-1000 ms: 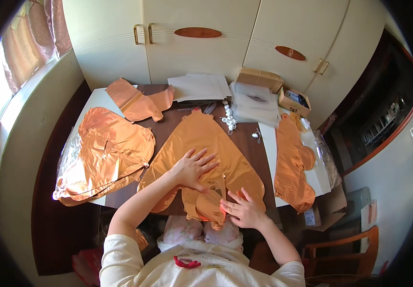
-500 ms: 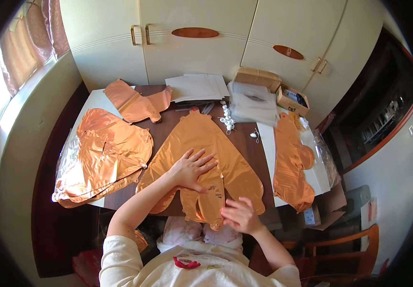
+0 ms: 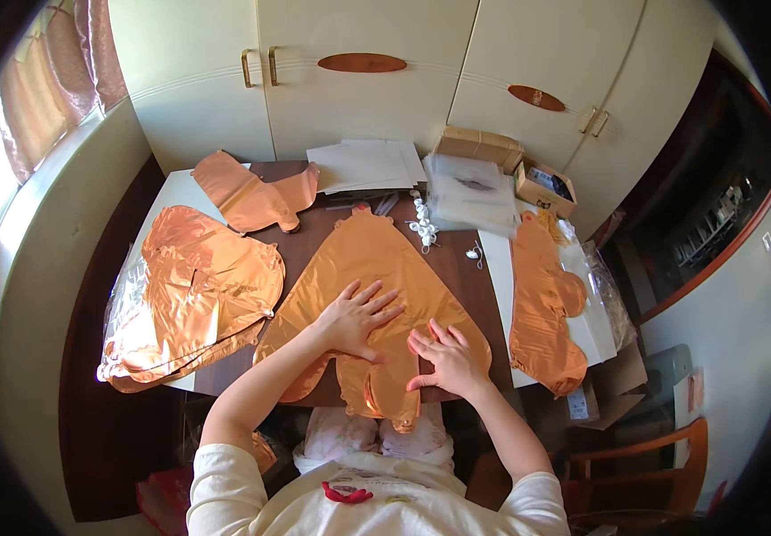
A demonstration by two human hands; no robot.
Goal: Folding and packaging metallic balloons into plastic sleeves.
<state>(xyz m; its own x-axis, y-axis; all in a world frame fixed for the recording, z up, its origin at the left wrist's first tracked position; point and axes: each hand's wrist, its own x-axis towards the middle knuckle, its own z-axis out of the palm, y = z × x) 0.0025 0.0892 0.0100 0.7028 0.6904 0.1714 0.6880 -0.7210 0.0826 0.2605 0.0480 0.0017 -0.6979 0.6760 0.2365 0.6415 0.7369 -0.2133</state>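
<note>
Orange foil balloon (image 3: 363, 268) lies flat and deflated in the middle of the dark bench (image 3: 309, 237), its narrow end toward the cupboards. Both hands press down on it — the left hand (image 3: 356, 319) spread wide, fingers apart, the right hand (image 3: 446, 357) just beside it, also flat and gripping nothing. More deflated orange balloons (image 3: 198, 286) lie at the left.
</note>
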